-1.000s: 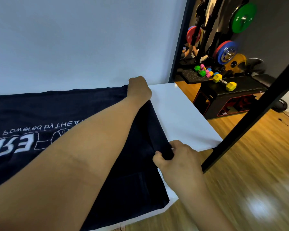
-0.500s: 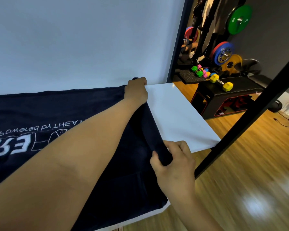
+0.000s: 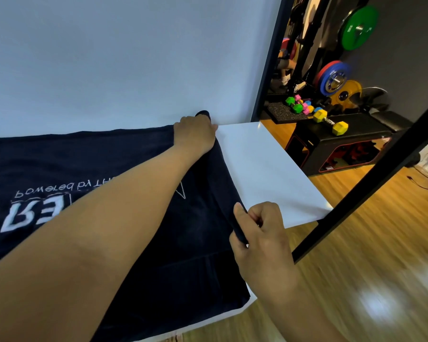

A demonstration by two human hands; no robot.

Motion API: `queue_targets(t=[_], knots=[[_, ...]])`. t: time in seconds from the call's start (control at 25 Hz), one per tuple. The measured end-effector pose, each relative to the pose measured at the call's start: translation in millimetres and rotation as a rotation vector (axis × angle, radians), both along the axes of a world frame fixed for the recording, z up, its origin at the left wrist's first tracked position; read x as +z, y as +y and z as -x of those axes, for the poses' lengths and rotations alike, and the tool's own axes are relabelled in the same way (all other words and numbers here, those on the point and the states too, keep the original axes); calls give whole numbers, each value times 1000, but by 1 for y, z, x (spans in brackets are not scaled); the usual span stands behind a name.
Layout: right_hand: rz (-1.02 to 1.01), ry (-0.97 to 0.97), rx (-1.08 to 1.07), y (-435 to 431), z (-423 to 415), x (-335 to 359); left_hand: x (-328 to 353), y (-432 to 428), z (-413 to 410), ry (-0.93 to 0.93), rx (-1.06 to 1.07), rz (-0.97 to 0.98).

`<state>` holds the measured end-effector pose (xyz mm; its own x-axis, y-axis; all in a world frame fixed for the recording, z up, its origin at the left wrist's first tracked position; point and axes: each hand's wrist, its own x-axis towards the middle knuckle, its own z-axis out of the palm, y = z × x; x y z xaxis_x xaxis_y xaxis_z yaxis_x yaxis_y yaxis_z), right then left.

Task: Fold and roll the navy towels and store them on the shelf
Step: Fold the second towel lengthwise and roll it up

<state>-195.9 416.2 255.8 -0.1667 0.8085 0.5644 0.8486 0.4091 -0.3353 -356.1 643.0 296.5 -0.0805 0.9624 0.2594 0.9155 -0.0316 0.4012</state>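
A navy towel [image 3: 89,159] with white lettering lies spread over a white table [image 3: 265,169]. My left hand [image 3: 195,134] reaches to the far right corner of the towel by the wall and grips it, a tuft of cloth poking up above the fingers. My right hand [image 3: 260,233] pinches the towel's right edge at the near side, lifting a fold of the cloth off the table. My left forearm hides much of the towel's middle and part of the print.
A slanted black bar [image 3: 371,178] crosses in front of the table's right corner. Beyond it are a wooden floor [image 3: 371,255], a black bench with coloured dumbbells [image 3: 330,120] and weight plates [image 3: 358,27]. A pale wall stands right behind the table.
Both hands have drawn the towel's right edge a little leftward and upward. The far corner now bunches above my left hand. The right hand's fingers have curled tighter round the edge.
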Motion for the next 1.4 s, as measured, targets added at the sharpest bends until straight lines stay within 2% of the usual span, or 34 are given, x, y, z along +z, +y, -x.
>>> queue_targets(t=[0.12, 0.2, 0.24, 0.36, 0.6, 0.8, 0.96, 1.04, 1.16, 1.28, 1.4], knots=[[2, -59, 65, 2, -2, 5, 3, 0, 7, 177, 29, 13], [-22, -169, 89, 3, -1, 7, 0, -2, 12, 372, 35, -70], [-42, -208, 100, 3, -1, 8, -1, -2, 15, 413, 17, -107], [-37, -238, 107, 0, 1, 11, 1, -1, 18, 412, -61, -89], [75, -264, 121, -15, -1, -1, 9, -15, 19, 470, -10, 53], [134, -104, 86, -24, 11, 10, 33, -10, -7, 271, -28, 210], [287, 260, -9, -20, 10, 23, 26, -10, -19, 186, 47, 161], [410, 250, -74, -21, 11, 22, 21, -11, -19, 114, 86, 122], [597, 388, -164, -17, 7, 26, 14, -14, -17, -38, 122, 99], [596, 294, -208, -15, 5, 31, 11, -21, -17, -253, 210, 26], [495, 186, -239, -20, 9, 37, 6, -24, -21, -341, 238, -40]])
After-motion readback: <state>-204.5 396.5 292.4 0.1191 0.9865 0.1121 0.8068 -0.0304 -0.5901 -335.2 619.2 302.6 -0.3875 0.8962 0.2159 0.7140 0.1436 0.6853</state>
